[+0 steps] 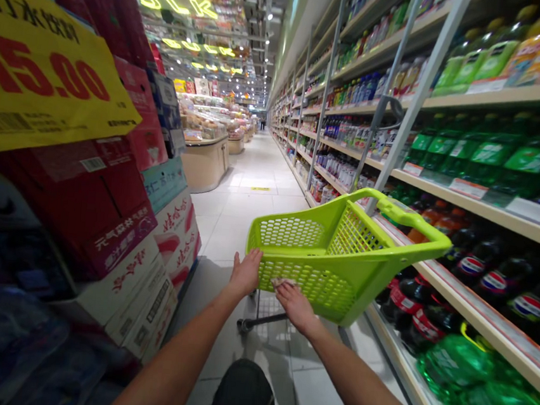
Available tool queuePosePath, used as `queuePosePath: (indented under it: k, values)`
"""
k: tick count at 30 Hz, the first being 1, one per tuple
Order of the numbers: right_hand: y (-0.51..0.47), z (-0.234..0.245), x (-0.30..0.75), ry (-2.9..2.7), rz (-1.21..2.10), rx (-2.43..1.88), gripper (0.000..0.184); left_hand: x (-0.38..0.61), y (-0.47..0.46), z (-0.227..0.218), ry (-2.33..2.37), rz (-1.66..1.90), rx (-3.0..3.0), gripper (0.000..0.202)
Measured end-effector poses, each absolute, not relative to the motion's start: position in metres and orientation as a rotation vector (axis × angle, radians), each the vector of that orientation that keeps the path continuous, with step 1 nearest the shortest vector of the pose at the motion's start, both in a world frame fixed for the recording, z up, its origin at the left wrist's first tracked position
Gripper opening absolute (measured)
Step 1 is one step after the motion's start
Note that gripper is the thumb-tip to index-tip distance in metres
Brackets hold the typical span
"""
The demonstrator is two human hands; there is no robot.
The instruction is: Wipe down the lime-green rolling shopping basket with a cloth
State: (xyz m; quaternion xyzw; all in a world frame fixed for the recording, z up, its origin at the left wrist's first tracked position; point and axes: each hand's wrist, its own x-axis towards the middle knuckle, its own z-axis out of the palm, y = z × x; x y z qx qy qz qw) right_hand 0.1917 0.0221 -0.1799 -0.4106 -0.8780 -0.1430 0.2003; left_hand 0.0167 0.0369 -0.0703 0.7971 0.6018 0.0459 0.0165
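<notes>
A lime-green plastic shopping cart (362,281) with perforated sides stands in front of me, its handle turned to the right. My left hand (245,273) grips the cart's near left corner, the fingers over its edge. A small, pale, crumpled cloth (283,282) is under the fingers of my right hand (296,303), pressed against the side of the cart. Below the basket, a dark frame bar and a caster wheel (245,325) show on the floor.
Shelves of bottled drinks (480,153) rise close on the right. Stacked drink cartons (106,212) with a yellow price sign (48,73) crowd the left. A white tiled aisle (248,181) runs ahead, past a rounded display counter (202,164). My knee (244,397) is below.
</notes>
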Motion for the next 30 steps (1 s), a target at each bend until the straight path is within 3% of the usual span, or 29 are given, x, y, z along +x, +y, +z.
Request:
queuePosePath:
  k: [8,14,20,26,30]
  values:
    - [0.043,-0.131,0.219,-2.257,-0.556,-1.070,0.038,0.029,0.041,-0.079,1.891,0.140,2.510,0.061]
    - [0.022,-0.170,0.242,-2.432,-0.475,-1.139,0.032,0.042,0.040,-0.068,1.916,0.162,2.499,0.061]
    - [0.034,-0.131,0.247,-2.212,-0.565,-1.068,0.038,0.056,0.039,-0.074,1.803,0.061,2.567,0.071]
    - [0.010,-0.173,0.266,-2.364,-0.490,-1.239,0.030,0.056,0.038,-0.072,1.864,0.034,2.550,0.072]
    - [0.009,-0.154,0.271,-2.300,-0.549,-1.113,0.035,0.072,0.036,-0.071,1.757,0.086,2.652,0.072]
